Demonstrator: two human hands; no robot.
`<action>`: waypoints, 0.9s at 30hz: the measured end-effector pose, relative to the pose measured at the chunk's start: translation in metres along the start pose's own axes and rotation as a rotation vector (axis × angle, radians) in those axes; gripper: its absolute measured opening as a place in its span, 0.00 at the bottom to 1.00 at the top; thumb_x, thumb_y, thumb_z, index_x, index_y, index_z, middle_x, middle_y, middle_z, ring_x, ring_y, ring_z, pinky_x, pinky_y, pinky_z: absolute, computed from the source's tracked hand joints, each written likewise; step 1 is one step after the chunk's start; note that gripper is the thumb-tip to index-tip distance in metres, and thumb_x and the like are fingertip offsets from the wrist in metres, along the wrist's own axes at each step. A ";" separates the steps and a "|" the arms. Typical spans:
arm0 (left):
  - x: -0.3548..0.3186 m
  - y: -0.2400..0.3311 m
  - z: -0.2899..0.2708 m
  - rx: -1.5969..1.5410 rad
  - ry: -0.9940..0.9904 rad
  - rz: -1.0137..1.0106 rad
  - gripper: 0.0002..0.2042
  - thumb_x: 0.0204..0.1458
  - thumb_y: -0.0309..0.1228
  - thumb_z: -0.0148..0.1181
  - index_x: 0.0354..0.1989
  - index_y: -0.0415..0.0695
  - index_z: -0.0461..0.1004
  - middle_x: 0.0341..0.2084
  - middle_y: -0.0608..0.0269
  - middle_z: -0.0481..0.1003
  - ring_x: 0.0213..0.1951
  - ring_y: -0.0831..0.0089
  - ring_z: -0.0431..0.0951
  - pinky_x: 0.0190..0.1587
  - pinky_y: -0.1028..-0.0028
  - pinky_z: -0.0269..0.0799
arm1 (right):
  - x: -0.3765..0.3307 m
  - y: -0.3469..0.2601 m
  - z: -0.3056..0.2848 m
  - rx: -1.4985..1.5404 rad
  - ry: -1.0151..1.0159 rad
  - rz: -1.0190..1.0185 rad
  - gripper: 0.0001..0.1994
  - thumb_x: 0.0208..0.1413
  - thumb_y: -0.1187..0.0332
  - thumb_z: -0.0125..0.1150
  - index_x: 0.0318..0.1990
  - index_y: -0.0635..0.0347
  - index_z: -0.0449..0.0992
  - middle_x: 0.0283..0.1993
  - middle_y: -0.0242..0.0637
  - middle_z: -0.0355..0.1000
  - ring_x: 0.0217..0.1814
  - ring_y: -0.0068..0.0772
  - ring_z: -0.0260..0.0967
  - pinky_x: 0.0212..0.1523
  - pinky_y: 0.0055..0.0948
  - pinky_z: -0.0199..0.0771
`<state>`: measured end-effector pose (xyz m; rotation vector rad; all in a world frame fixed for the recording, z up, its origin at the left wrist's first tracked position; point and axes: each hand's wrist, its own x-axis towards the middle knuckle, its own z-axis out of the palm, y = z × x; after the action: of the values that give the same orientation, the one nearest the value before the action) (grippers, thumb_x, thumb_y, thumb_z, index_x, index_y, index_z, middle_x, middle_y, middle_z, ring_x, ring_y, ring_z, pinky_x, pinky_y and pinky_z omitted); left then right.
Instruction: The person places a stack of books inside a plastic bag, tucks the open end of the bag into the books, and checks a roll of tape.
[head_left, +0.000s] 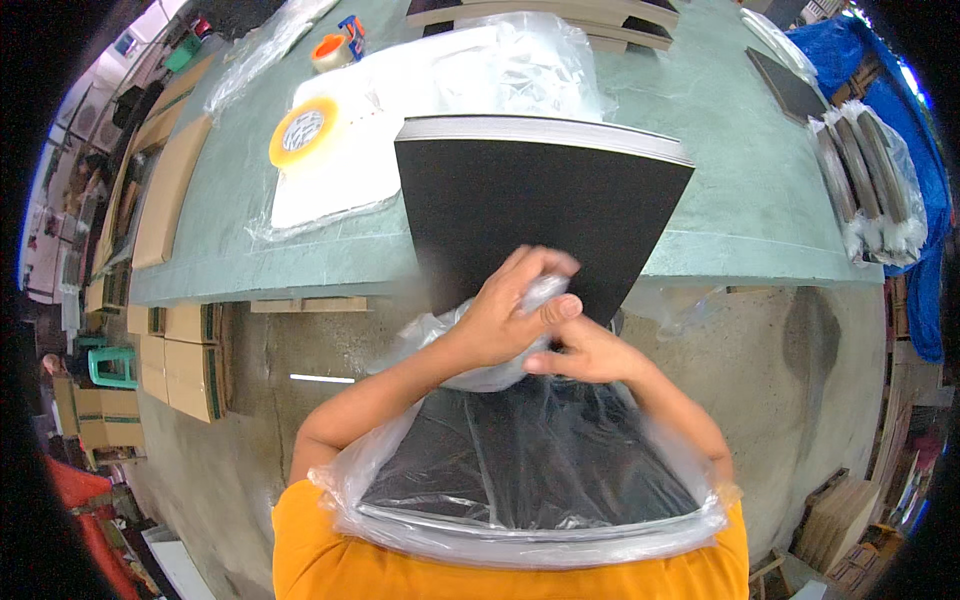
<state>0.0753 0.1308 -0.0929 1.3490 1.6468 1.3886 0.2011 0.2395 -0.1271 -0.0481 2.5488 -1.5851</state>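
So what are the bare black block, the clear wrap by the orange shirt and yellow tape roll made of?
Block: probably paper or card; dull black face, white edge with fine layers.
Wrap: likely thin plastic; shiny, wrinkled, see-through.
Roll: perhaps plastic tape; its yellow rim looks smooth, slightly glossy.

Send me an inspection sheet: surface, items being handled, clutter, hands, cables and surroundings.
Surface: grey-green tabletop.
Items: black slab with layered pale edge, at the tabletop's near edge; plastic-wrapped black slab before the orange shirt.
Clutter: yellow tape roll on white packaging; tape dispenser beyond it; plastic-wrapped dark panels at right.
Hands: left hand blurred, at bunched clear plastic; right hand close by, its contact unclear.
Cables: nothing seen.
Surroundings: cardboard boxes and green stool at left, blue tarpaulin at right.
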 end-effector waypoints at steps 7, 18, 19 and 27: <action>0.007 0.040 -0.048 -0.383 -0.078 -0.099 0.33 0.41 0.36 0.61 0.55 0.41 0.53 0.49 0.55 0.60 0.42 0.73 0.67 0.46 0.73 0.63 | -0.004 -0.049 -0.027 0.460 0.645 -0.070 0.23 0.35 0.70 0.68 0.42 0.64 0.67 0.37 0.33 0.69 0.40 0.23 0.65 0.42 0.23 0.64; -0.005 0.028 -0.069 0.000 0.244 -0.172 0.25 0.35 0.23 0.62 0.45 0.42 0.63 0.33 0.61 0.71 0.35 0.76 0.71 0.39 0.79 0.67 | -0.035 -0.027 -0.048 0.467 0.376 0.026 0.16 0.38 0.68 0.66 0.36 0.65 0.72 0.34 0.37 0.70 0.32 0.23 0.67 0.33 0.21 0.67; -0.005 0.027 -0.069 0.234 0.214 -0.103 0.24 0.35 0.23 0.63 0.45 0.42 0.63 0.33 0.61 0.71 0.34 0.76 0.71 0.38 0.78 0.66 | -0.028 -0.038 -0.045 0.492 0.537 0.020 0.06 0.40 0.72 0.63 0.25 0.65 0.74 0.24 0.32 0.70 0.22 0.16 0.64 0.21 0.15 0.63; -0.008 0.069 -0.008 0.129 -0.005 0.006 0.23 0.36 0.25 0.62 0.46 0.44 0.66 0.28 0.63 0.70 0.30 0.74 0.70 0.31 0.78 0.65 | -0.017 -0.044 -0.034 0.856 0.471 -0.007 0.05 0.45 0.71 0.60 0.27 0.63 0.72 0.26 0.30 0.70 0.24 0.15 0.64 0.25 0.16 0.64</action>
<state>0.0927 0.1168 -0.0270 1.4295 1.7563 1.2999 0.2117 0.2515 -0.0715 0.4479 1.8707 -2.7946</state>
